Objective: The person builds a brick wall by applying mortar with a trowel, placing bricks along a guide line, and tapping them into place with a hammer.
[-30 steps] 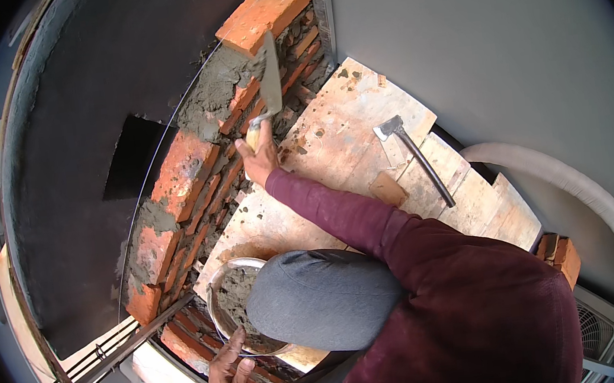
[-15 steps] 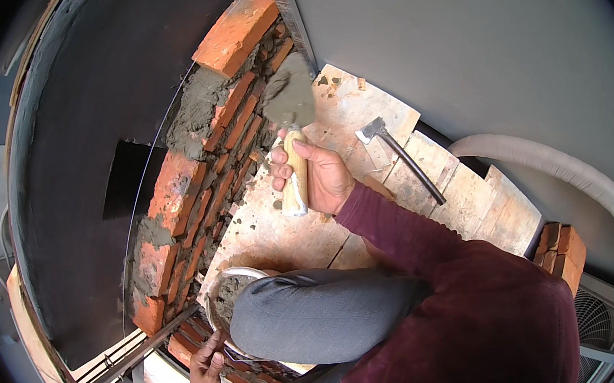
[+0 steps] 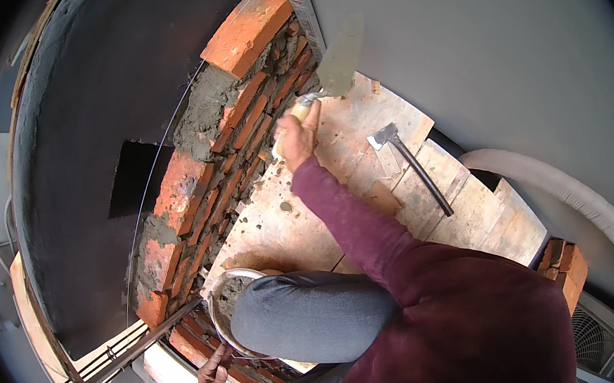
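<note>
My right hand [image 3: 300, 138] is closed around the pale handle of a trowel [image 3: 344, 59], whose blade points up and away, over the far end of the boards. The blade is blurred and looks bare of any mortar heap. To its left runs a brick wall [image 3: 185, 180], with wet mortar [image 3: 201, 109] spread in a gap between top-course bricks. A single orange brick [image 3: 249, 31] sits at the wall's far end. My left hand [image 3: 214, 378] has its fingers curled at the edge of a bucket [image 3: 220, 324] of mortar, partly hidden by my knee.
A hatchet-like hammer [image 3: 417, 172] with a black handle lies on the stained boards [image 3: 311, 228]. A taut string [image 3: 144, 190] follows the wall's outer side. At right are a pale hose [image 3: 567, 175], stacked bricks [image 3: 566, 269] and a fan unit [image 3: 595, 333].
My right hand has turned the trowel and swung its blade rightward, off the wall side. The mortar seen on the blade before no longer shows. My left hand stays by the bucket.
</note>
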The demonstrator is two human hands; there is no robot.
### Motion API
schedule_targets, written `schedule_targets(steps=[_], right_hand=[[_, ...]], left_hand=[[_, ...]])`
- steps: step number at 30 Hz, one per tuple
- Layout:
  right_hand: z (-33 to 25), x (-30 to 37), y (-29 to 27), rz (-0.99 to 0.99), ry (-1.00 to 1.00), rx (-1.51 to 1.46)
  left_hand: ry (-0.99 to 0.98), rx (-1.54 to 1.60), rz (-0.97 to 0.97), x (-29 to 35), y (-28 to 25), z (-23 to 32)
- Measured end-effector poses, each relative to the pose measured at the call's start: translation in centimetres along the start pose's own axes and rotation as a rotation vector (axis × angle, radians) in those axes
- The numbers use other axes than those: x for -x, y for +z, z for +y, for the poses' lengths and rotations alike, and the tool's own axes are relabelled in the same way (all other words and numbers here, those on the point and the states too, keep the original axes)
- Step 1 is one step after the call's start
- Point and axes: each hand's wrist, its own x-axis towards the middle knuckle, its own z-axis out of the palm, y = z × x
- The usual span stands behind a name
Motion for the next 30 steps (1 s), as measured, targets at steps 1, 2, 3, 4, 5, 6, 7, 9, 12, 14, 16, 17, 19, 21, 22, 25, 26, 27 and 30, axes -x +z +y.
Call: schedule_targets(steps=[1, 2, 3, 4, 5, 6, 7, 9, 12, 14, 16, 17, 19, 21, 22, 25, 26, 27, 30], right_hand=[[-0.1, 0.4, -2.1, -0.035, 0.048, 0.005], [0.1, 1.4, -3.6, -0.082, 0.102, 0.003], [0.5, 1.4, -5.2, -0.156, 0.173, -0.034], [-0.3, 1.9, -5.7, -0.22, 0.25, -0.066], [-0.7, 2.5, -5.8, -0.207, 0.362, -0.097], [-0.5, 2.1, -6.0, -0.277, 0.44, -0.254], [0.0, 1.0, -5.8, -0.349, 0.513, -0.421], [1.0, -1.0, -5.0, -0.449, 0.636, -0.661], [1.4, -3.0, -1.1, -0.372, 0.569, -0.78], [0.0, -1.9, 2.4, -0.311, 0.575, -0.799], [-0.5, -0.7, 3.1, -0.338, 0.589, -0.738], [-0.4, 0.3, 3.1, -0.369, 0.583, -0.637], [0.7, 2.4, 2.4, -0.423, 0.573, -0.448], [2.2, 5.3, 1.3, -0.492, 0.604, -0.334], [3.0, 6.5, 0.4, -0.528, 0.633, -0.324], [4.1, 8.4, -3.4, -0.642, 0.644, -0.195], [4.6, 8.3, -4.2, -0.653, 0.579, -0.126], [3.6, 7.3, -3.5, -0.481, 0.621, -0.146], [3.1, 0.5, 0.0, -0.245, 0.449, -0.298]], left_hand=[[-0.015, -0.019, 0.011, 0.4, 0.0, 0.0], [-0.032, -0.07, 0.02, 1.3, -0.5, -0.5], [-0.042, -0.087, 0.023, 1.2, -0.5, -0.7], [-0.061, -0.104, 0.022, 0.9, -0.4, -1.0], [-0.091, -0.118, 0.018, 0.5, -0.4, -1.1], [-0.116, -0.133, 0.01, -0.2, -0.1, -0.9], [-0.136, -0.155, 0.006, -0.5, -0.1, -0.5], [-0.128, -0.156, 0.005, -0.4, -0.3, -0.7], [-0.103, -0.186, 0.011, -0.5, 0.0, 0.1], [-0.101, -0.211, -0.008, -0.2, 0.4, 0.2], [-0.099, -0.247, -0.024, -0.5, 0.3, 0.2], [-0.097, -0.249, -0.021, -0.6, 0.3, 0.2], [-0.096, -0.256, -0.04, -1.0, 0.9, 0.5], [-0.093, -0.269, -0.069, -1.5, 1.5, 1.2], [-0.094, -0.293, -0.083, -1.8, 1.5, 1.4], [-0.067, -0.342, -0.096, -1.9, 1.0, 1.3], [-0.041, -0.35, -0.094, -1.7, 0.9, 1.2], [-0.023, -0.354, -0.091, -1.5, 1.0, 1.1], [-0.024, -0.426, -0.105, -1.2, 2.1, 1.7]])
